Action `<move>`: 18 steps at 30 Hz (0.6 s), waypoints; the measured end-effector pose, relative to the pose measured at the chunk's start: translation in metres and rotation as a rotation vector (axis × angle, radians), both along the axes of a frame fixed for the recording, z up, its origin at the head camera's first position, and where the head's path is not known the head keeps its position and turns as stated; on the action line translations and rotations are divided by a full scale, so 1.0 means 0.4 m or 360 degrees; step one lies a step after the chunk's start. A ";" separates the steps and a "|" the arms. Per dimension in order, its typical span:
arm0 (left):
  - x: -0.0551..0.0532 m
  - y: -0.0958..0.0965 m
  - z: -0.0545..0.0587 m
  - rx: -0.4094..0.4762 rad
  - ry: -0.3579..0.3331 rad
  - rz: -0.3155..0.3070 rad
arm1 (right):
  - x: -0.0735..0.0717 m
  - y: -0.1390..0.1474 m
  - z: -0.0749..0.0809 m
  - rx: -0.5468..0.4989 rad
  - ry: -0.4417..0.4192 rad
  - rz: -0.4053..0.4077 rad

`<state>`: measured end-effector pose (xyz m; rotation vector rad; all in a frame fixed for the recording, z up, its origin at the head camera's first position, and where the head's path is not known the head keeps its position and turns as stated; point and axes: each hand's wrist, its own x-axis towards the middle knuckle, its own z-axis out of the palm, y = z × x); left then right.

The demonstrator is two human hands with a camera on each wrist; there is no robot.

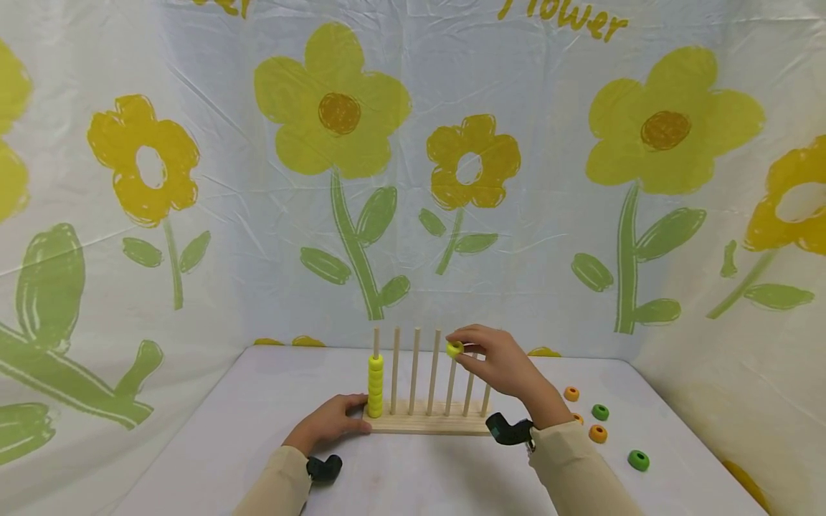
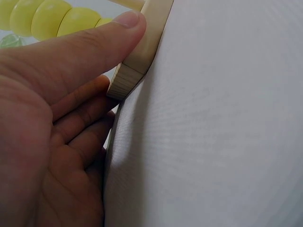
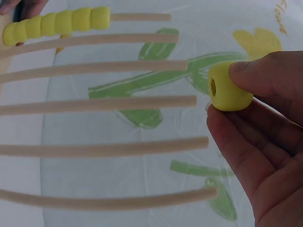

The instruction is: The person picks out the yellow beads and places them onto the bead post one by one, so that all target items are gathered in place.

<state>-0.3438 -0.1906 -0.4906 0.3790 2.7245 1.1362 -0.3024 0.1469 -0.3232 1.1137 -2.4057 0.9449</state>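
Observation:
A wooden peg rack [image 1: 426, 424] stands on the table, with a row of upright pegs along its base. Several yellow beads [image 1: 376, 387] are stacked on its leftmost peg. My left hand [image 1: 335, 419] grips the left end of the base; in the left wrist view the thumb [image 2: 128, 21] lies over the edge and the other fingers are at the end face. Between thumb and fingers my right hand [image 1: 493, 358] pinches a single yellow bead [image 3: 229, 86]. That bead is held up near the peg tops, off the pegs, its hole facing them in the right wrist view.
Loose orange beads [image 1: 598, 433] and green beads [image 1: 639, 460] lie on the table to the right, beside the right forearm. A flower-printed cloth [image 1: 529, 272] hangs behind the white table [image 1: 271, 387]. Black camera mounts [image 1: 510, 430] sit on both wrists.

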 end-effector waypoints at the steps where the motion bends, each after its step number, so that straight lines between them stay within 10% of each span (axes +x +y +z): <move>1: -0.001 0.000 0.000 0.0001 -0.0001 -0.0002 | -0.001 -0.007 0.003 -0.0010 -0.0004 0.0010; 18: -0.007 -0.005 -0.013 -0.0019 0.0034 -0.0005 | -0.031 -0.112 0.025 -0.0111 -0.0133 0.0074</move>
